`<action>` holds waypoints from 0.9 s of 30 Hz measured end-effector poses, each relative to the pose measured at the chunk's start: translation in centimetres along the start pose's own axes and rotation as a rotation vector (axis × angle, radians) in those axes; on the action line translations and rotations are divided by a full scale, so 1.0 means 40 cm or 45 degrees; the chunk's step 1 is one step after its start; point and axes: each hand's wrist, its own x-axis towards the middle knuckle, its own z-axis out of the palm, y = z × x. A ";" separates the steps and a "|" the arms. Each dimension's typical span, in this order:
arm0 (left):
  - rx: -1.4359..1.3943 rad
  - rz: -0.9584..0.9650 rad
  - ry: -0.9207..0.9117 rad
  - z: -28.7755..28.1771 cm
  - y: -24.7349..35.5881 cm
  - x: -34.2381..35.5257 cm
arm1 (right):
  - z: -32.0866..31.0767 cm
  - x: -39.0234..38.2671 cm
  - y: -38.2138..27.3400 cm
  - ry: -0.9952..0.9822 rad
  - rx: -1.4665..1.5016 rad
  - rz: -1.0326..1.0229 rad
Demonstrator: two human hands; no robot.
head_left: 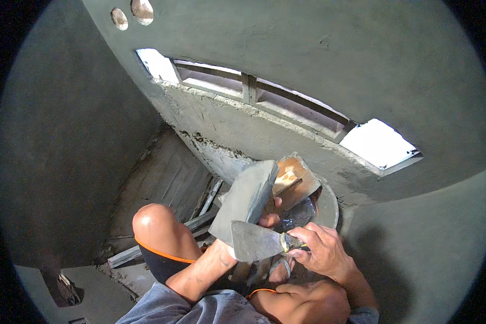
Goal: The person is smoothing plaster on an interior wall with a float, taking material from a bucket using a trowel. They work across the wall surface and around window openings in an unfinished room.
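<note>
My left hand [270, 218] is closed beneath a flat rectangular plastering float [244, 197] coated in smooth grey mortar; the board hides most of the fingers and the handle. In my right hand [324, 251] is a putty knife [256, 241] with a broad, flared grey blade. Its blade lies across the near edge of the float, over my left wrist, and seems to touch it. Just beyond both hands is a round bucket [331, 204] with a dark, wet-looking inside. A brownish wooden board [303, 182] leans over its rim.
Ahead stands a grey plastered wall [308, 54] with a long barred opening [248, 89]. Another plastered wall [65, 135] rises on the left. My bent knee [159, 224] is beside my left forearm. Metal bars [129, 255] lie on the floor behind it.
</note>
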 end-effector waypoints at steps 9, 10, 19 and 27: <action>-0.026 -0.445 -0.063 -0.015 0.007 -0.061 | -0.001 0.021 0.094 0.306 -0.172 0.303; -0.045 -0.565 -0.353 -0.045 0.015 -0.047 | -0.007 0.019 0.110 0.370 -0.173 0.332; 2.058 0.935 0.211 0.060 0.071 -0.087 | -0.105 -0.019 -0.058 0.265 0.208 0.518; 2.197 0.978 0.232 0.060 0.095 -0.113 | -0.110 0.021 -0.072 0.032 -0.095 0.312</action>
